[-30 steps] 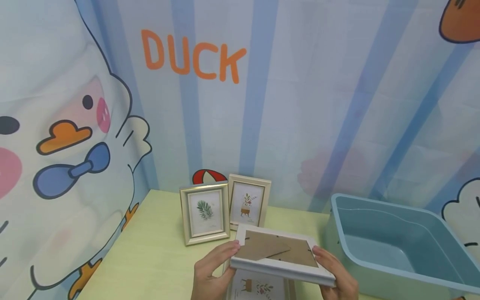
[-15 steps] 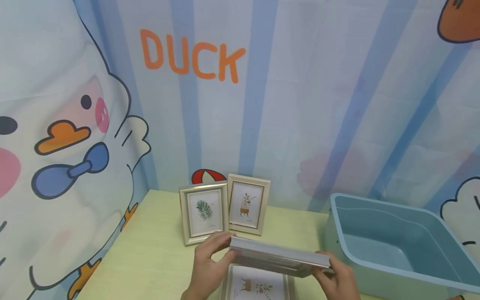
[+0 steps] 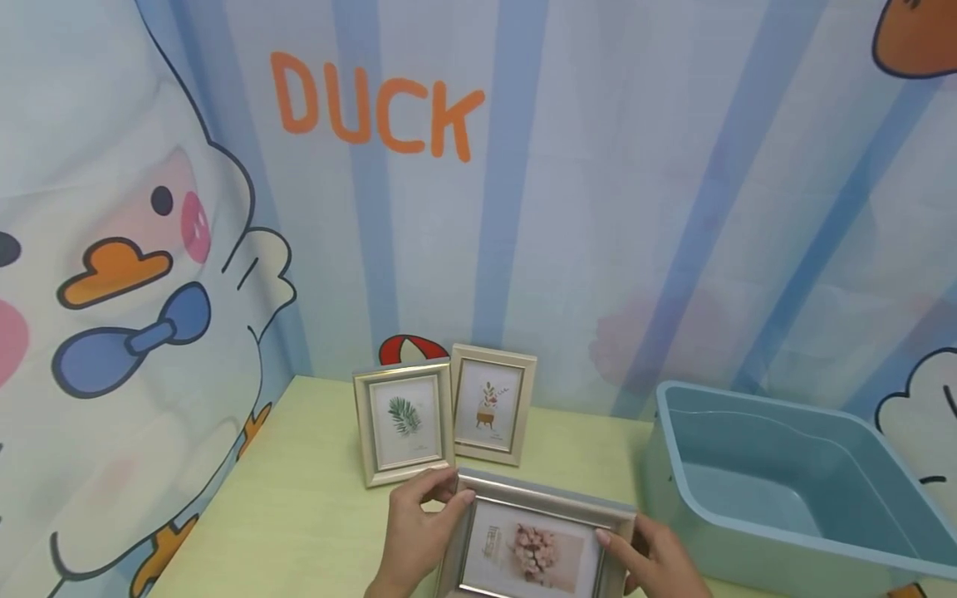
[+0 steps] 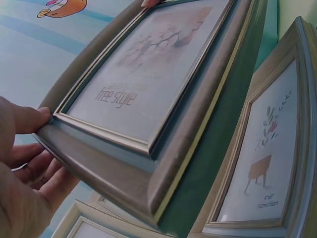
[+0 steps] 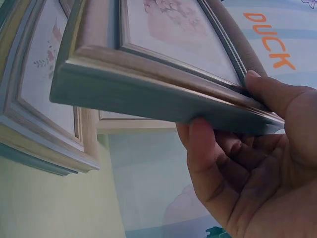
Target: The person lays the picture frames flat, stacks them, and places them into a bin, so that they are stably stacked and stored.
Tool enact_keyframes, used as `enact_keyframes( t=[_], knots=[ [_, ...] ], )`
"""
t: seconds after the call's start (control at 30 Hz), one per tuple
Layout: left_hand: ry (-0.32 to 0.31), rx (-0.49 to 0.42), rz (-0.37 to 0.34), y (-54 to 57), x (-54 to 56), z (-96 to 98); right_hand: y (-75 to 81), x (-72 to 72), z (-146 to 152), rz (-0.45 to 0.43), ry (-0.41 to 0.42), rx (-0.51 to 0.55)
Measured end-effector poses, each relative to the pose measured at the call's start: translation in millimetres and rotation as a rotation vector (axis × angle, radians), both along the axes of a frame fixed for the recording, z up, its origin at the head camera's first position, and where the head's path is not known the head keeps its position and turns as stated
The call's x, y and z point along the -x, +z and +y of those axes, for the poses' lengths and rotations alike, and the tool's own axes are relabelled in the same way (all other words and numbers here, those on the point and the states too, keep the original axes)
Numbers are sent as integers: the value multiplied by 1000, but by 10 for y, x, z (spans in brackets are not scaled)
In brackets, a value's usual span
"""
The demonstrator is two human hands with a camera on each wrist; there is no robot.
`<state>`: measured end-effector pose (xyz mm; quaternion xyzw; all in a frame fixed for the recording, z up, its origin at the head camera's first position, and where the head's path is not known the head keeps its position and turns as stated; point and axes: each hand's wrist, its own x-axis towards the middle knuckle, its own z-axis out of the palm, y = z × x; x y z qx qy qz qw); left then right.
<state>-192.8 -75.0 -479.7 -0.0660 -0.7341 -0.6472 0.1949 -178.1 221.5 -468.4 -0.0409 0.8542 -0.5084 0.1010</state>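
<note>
Between both hands is a silvery picture frame (image 3: 534, 552), its pink-flower print facing up toward the head camera. My left hand (image 3: 417, 531) pinches its left edge, thumb on the front and fingers behind. The right hand (image 3: 658, 558) grips the opposite edge the same way. In the left wrist view "free style" lettering shows on the print of the held picture frame (image 4: 143, 94). Another picture frame (image 4: 265, 163) with a potted-plant print is beneath it, seen also in the right wrist view as a stepped-edge picture frame (image 5: 44, 106); the head view hides it.
Two picture frames stand at the back of the pale yellow table (image 3: 299, 498): a leaf-print frame (image 3: 406, 423) and a potted-plant frame (image 3: 489, 405). A blue-green plastic bin (image 3: 807, 540) occupies the right side. Behind hangs a striped cloth (image 3: 583, 208) with duck drawings.
The held picture frame has been turned over in both hands: its brown back showed first, then its edge, now its printed front. It now covers the picture frame lying below. Standing frames stay put.
</note>
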Motion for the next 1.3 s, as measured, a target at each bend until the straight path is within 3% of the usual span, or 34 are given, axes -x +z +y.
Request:
enact_keyframes(
  t=[0.2, 0.33, 0.47, 0.57, 0.7, 0.8, 0.93, 1.0, 1.13, 1.3],
  knots=[
    [7, 14, -67, -42, 13, -25, -72, 22, -10, -28, -27, 42],
    [32, 11, -94, -77, 42, -38, -135, -6, -49, -25, -78, 173],
    [63, -17, -88, -113, 70, -48, -222, -77, -140, 79, -145, 311],
    [69, -40, -98, -139, 92, -57, -276, -120, -206, 176, -191, 342],
    [58, -87, -148, -152, 108, -68, -271, -149, -240, 184, -248, 343],
    [51, -122, -184, -146, 110, -74, -286, -136, -153, 114, -137, 385],
    [44, -140, -216, -148, 111, -80, -386, -62, 37, -20, 172, 468],
    [41, -148, -225, -162, 115, -78, -444, -26, 105, -83, 278, 498],
    [46, -174, -250, -187, 129, -73, -531, 7, 175, -146, 365, 560],
    [62, -257, -332, -215, 147, -69, -577, 2, 188, -153, 383, 621]
  ],
)
